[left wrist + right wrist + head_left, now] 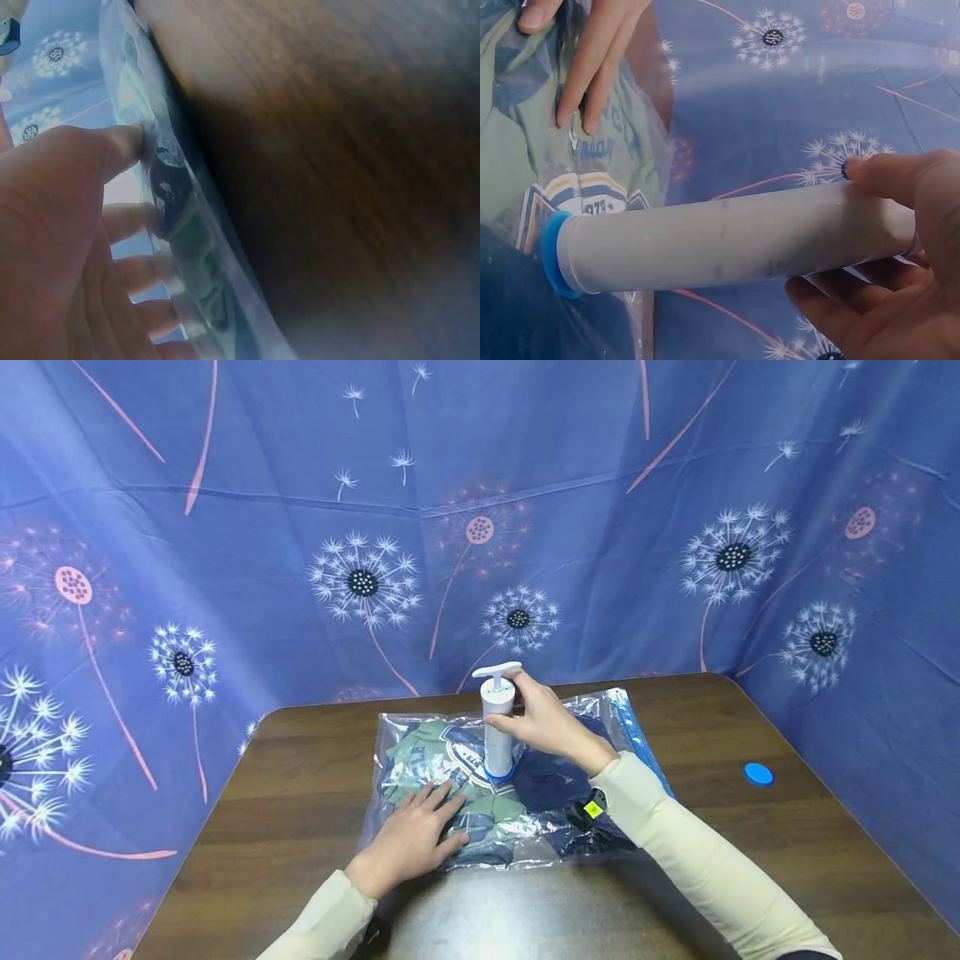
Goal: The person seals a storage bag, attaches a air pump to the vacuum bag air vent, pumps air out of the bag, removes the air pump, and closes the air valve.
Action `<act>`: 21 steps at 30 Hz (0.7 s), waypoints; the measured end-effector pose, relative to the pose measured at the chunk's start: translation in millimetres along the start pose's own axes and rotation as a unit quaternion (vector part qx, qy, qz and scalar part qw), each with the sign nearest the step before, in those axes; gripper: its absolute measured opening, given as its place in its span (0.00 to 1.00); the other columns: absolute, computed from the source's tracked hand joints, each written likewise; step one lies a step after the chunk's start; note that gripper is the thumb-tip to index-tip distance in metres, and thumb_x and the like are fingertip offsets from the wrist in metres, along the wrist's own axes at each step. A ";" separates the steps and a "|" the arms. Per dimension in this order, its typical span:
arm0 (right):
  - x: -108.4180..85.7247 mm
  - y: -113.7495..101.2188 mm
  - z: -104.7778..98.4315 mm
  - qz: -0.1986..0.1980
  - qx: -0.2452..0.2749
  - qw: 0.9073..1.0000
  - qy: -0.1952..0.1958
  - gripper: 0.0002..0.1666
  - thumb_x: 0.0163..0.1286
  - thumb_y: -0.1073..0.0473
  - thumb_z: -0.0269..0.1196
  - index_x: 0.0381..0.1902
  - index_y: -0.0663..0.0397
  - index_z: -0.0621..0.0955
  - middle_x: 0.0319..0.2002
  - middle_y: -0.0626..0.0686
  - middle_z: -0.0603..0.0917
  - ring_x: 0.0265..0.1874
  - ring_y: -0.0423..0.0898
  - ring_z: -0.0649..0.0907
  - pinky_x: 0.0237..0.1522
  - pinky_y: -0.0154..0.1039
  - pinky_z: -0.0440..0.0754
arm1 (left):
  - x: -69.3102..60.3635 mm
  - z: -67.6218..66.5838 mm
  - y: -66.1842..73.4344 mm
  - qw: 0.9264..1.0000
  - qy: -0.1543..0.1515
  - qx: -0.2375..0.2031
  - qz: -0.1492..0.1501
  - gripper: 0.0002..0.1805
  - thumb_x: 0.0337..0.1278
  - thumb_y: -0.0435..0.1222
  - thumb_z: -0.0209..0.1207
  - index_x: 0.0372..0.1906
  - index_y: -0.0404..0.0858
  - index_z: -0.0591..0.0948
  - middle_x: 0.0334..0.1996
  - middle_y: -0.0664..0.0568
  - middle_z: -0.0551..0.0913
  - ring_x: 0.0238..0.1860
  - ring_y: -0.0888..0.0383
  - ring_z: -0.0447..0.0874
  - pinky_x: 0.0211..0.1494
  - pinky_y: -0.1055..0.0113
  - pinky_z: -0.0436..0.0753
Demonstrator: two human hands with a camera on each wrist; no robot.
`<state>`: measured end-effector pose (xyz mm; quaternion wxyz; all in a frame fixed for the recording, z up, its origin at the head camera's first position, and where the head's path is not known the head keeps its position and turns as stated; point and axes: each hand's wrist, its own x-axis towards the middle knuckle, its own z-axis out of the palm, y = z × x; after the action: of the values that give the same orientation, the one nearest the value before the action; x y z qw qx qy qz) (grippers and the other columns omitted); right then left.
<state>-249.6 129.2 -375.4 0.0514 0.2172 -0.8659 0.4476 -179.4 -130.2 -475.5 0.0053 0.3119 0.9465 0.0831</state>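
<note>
A white hand pump (497, 739) with a T-shaped handle (497, 670) stands upright on the blue valve ring (498, 776) of a clear plastic storage bag (536, 850). My right hand (547, 718) grips the pump's barrel near its top; in the right wrist view the thumb and fingers wrap round the tube (705, 244). Inside the bag lie a green printed garment (416, 752) and dark navy cloth (547, 781). My left hand (411, 837) rests on the bag's near left part with fingers spread, and the left wrist view shows those fingers touching the plastic.
A round blue cap (758, 774) lies on the brown wooden table (300, 802), right of the bag. The bag's blue zip edge (637, 739) runs along its right side. Behind the table hangs a blue curtain (585, 543) with dandelion prints.
</note>
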 end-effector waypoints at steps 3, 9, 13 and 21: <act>1.5 -1.4 -1.8 0.002 -0.002 1.000 -0.010 0.39 0.69 0.54 0.71 0.70 0.61 0.68 0.59 0.62 0.83 0.56 0.57 0.86 0.53 0.50 0.87 | 0.8 0.0 -0.4 1.000 -0.004 -0.001 -0.003 0.34 0.72 0.57 0.56 0.73 0.42 0.74 0.76 0.39 0.68 0.74 0.31 0.66 0.73 0.33 0.68; 3.7 -2.9 -3.2 0.000 -0.005 1.000 -0.003 0.37 0.68 0.55 0.72 0.68 0.62 0.71 0.58 0.62 0.83 0.54 0.57 0.87 0.52 0.50 0.87 | 1.8 0.9 -1.3 1.000 -0.005 -0.002 -0.003 0.34 0.72 0.57 0.56 0.73 0.43 0.74 0.76 0.40 0.68 0.74 0.32 0.66 0.73 0.33 0.68; 4.3 -2.1 -2.7 -0.005 -0.004 1.000 -0.001 0.37 0.67 0.54 0.73 0.69 0.60 0.71 0.57 0.62 0.83 0.53 0.57 0.87 0.52 0.50 0.88 | 2.2 1.2 -1.9 1.000 -0.008 -0.001 -0.005 0.34 0.72 0.57 0.56 0.74 0.43 0.73 0.76 0.40 0.67 0.75 0.32 0.66 0.74 0.34 0.68; 5.9 -0.2 -1.3 -0.003 0.000 1.000 -0.005 0.38 0.67 0.55 0.73 0.69 0.58 0.71 0.58 0.61 0.83 0.55 0.58 0.86 0.51 0.51 0.88 | 11.9 -10.3 -2.4 1.000 0.010 -0.017 0.013 0.35 0.62 0.56 0.66 0.67 0.39 0.78 0.68 0.37 0.77 0.66 0.35 0.77 0.68 0.40 0.77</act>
<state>-255.0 128.2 -372.7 0.0489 0.2222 -0.8654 0.4465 -191.0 -126.6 -465.2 0.0002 0.3235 0.9407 0.1019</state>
